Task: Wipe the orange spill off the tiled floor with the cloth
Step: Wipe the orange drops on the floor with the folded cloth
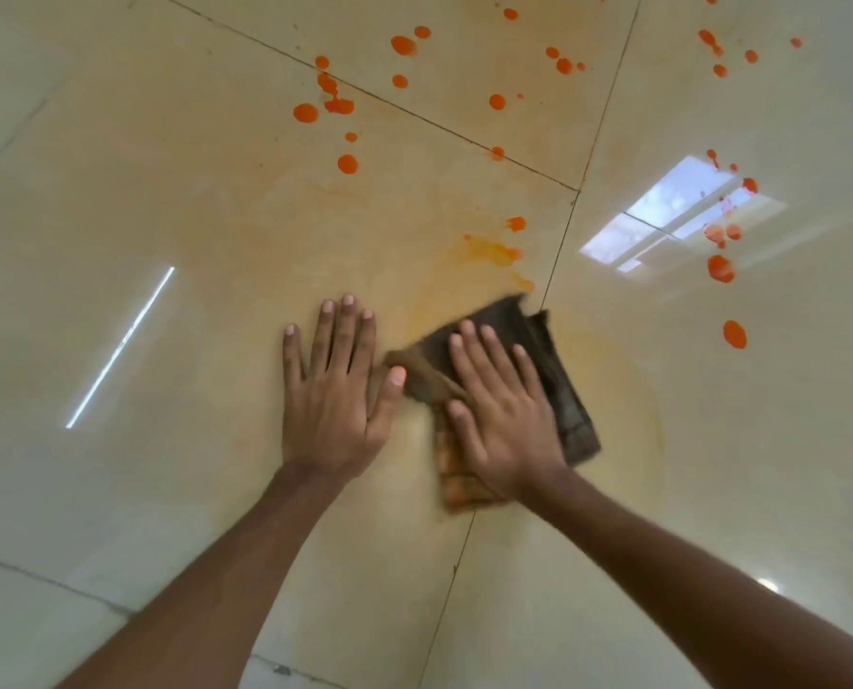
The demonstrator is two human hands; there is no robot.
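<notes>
**Floor Wipe: Hand and Cloth Positions**

The glossy cream tiled floor (pixel 141 191) fills the whole view. Thin dark grout lines divide it into large tiles. At far left, a narrow white streak of reflected light (pixel 121 348) runs diagonally across one tile.

The left hand (pixel 337 390) lies flat on the bare tile, palm down, fingers spread wide and holding nothing. Its thumb tip sits just beside the cloth's left corner; whether the two touch cannot be determined. The left forearm is cut off at the bottom edge of the frame.

The folded dark brown cloth (pixel 558 385) lies just right of the left hand, across a grout line. Its edges are blurred, so the weave cannot be made out. The near end shows lighter, orange-tinted fabric. The right hand (pixel 501 415) presses flat on top of the cloth, fingers extended and slightly parted, not curled around it. This hand hides the cloth's centre.

The orange spill (pixel 494 251) takes two forms. A thin, smeared yellow-orange film lies directly beyond the cloth, and a fainter arc of it curves to the cloth's right. Thick, rounded orange droplets are scattered across the far tiles and down the right side.

A bright rectangular window reflection (pixel 673 216) lies at right, partly overlapped by droplets.
</notes>
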